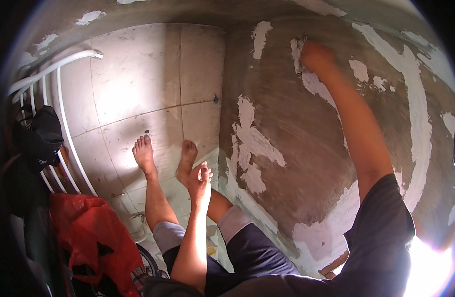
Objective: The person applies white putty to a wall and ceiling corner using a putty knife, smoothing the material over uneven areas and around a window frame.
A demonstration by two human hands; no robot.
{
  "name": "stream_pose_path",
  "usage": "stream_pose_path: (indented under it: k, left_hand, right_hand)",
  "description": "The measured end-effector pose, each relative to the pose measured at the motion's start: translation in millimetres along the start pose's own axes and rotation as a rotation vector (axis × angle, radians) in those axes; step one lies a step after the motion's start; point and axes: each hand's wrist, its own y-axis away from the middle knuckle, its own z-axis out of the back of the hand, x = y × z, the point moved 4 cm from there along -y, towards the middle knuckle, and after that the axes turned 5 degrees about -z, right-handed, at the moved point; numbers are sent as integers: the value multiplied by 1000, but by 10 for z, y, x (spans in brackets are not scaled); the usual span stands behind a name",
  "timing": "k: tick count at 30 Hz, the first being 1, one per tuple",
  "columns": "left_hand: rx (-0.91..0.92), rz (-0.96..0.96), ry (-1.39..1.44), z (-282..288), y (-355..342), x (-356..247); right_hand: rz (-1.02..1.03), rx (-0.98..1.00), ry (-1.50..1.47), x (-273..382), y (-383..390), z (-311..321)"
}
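My right arm is stretched out to the brown-grey wall (306,133), and my right hand (316,58) is closed around a flat putty scraper (296,53). Its whitish blade lies against the wall, just above a streak of white filler (318,87); the handle is hidden in my fist. My left hand (200,184) is raised in front of my legs, away from the wall. Its fingers are loosely bent and somewhat apart, and nothing shows in them. More white filler patches (252,133) with ragged edges mark the wall.
My bare feet (144,151) stand on pale floor tiles (133,74) beside the wall. On the left is a white metal rack (64,106) with a black cap (42,133) hanging on it. A red plastic bag (94,232) sits nearer. Bright light glares at lower right.
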Motion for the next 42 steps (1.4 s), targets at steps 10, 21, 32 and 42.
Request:
stream_pose_path:
  k: [10, 21, 32, 42]
  left_hand:
    - [16, 7, -23, -61, -25, -156]
    - [61, 21, -127, -97, -98, -319]
    - [59, 4, -106, -108, -119, -381]
    - [52, -4, -128, -96, -82, -422]
  right_hand:
    - [-44, -68, -28, 441, -782, -564]
    - [4, -160, -4, 995, -1117, -856]
    - [60, 18, 128, 1084, -1135, -1273]
    - [156, 109, 126, 1120, -609, -1654]
